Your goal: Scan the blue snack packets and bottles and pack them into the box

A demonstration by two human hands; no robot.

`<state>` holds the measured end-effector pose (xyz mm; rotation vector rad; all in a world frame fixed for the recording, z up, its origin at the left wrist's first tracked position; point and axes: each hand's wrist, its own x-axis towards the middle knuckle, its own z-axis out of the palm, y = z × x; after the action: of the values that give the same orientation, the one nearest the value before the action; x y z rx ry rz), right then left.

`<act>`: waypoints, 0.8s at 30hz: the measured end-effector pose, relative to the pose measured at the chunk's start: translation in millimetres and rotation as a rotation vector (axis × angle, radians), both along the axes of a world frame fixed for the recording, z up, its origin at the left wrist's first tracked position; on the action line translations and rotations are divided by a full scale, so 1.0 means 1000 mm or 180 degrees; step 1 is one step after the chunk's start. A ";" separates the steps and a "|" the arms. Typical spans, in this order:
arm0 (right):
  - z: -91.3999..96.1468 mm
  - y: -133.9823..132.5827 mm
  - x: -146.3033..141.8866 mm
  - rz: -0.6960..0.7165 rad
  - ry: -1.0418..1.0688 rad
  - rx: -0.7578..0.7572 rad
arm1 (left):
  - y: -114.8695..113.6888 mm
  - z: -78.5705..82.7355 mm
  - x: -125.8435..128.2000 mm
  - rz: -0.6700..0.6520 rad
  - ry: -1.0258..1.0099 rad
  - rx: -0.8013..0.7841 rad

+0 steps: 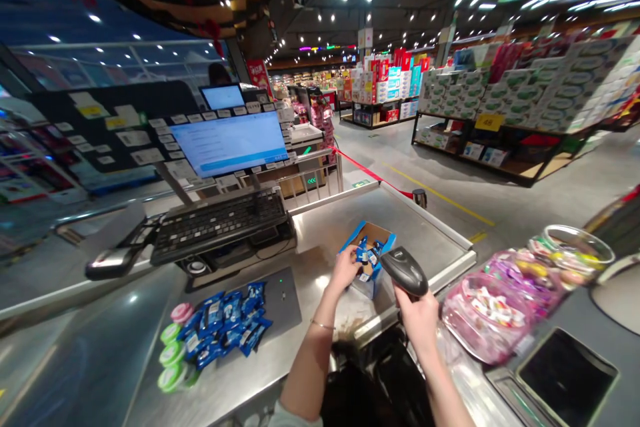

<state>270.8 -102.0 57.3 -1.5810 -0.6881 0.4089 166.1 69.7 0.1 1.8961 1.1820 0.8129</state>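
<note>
My right hand is closed around the grip of a black handheld barcode scanner, its head pointing left toward a small open blue cardboard box on the steel checkout counter. My left hand reaches into that box, fingers closed on a small blue packet among others inside. A pile of several similar blue packets lies to the left on the counter.
A keyboard and a lit register screen stand at the back left. Small green and pink round tubs sit beside the packets. Clear jars of sweets lie at the right. Store shelves stand beyond the aisle.
</note>
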 end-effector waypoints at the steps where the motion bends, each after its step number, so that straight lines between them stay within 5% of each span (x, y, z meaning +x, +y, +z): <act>1: 0.000 0.000 -0.003 0.0056 -0.0021 0.0008 | -0.005 0.002 -0.009 0.0024 -0.0441 -0.0215; 4: -0.004 -0.001 -0.015 0.0381 -0.0237 0.0017 | -0.023 0.005 -0.038 0.0131 -0.1742 -0.0832; 7: -0.009 0.000 -0.029 0.0751 -0.0509 -0.0162 | -0.040 0.006 -0.066 0.0429 -0.2265 -0.0906; 16: -0.005 0.004 -0.077 0.1498 -0.1460 -0.0867 | -0.062 0.006 -0.119 0.1004 -0.2637 -0.1038; 24: -0.003 0.005 -0.092 0.1528 -0.1733 -0.1011 | -0.062 0.002 -0.139 0.1037 -0.2795 -0.1148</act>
<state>178.5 -96.9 54.2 -1.8410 -1.4962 0.4550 26.7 7.3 2.4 0.8784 0.9693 1.3172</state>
